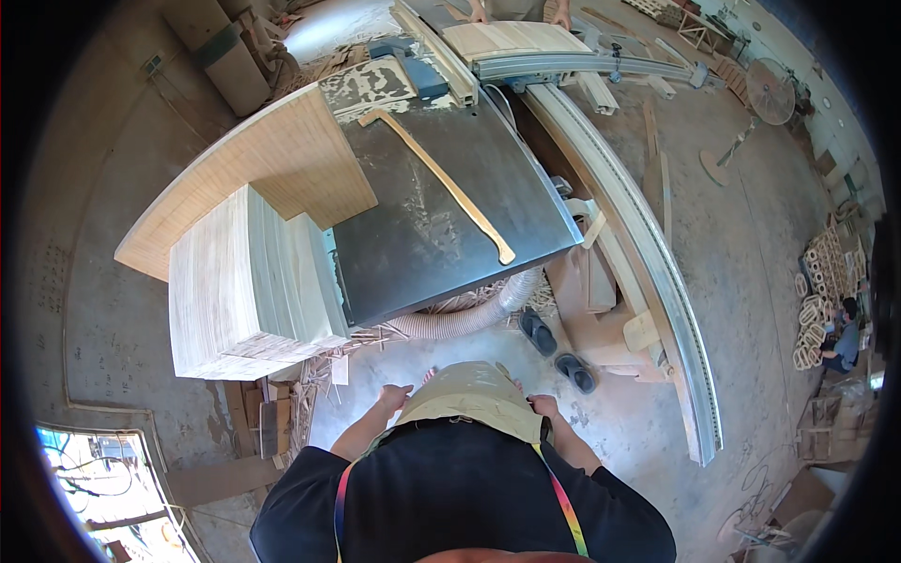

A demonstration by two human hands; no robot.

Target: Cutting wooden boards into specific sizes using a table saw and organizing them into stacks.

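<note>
My left hand [395, 397] hangs by the left edge of my beige apron [469, 394], its fingers drawn together; whether anything is between them is too small to tell. Near the apron's right edge is my right hand [543, 405], with its fingers mostly hidden. Both are apart from the dark machine table [413, 253] ahead. On that table lies a long, slim wooden piece [441, 178] with a hooked far end. A stack of pale boards [225, 291] stands at the table's left, beside a broad, curved wooden panel [291, 159].
A long metal rail [648, 244] runs along the table's right. Under the table is a ribbed hose [450, 324], with dark slippers [538, 332] on the floor nearby. Across the machine, another person's hands [477, 11] are at a wooden panel [516, 39]. A fan [771, 91] stands far right.
</note>
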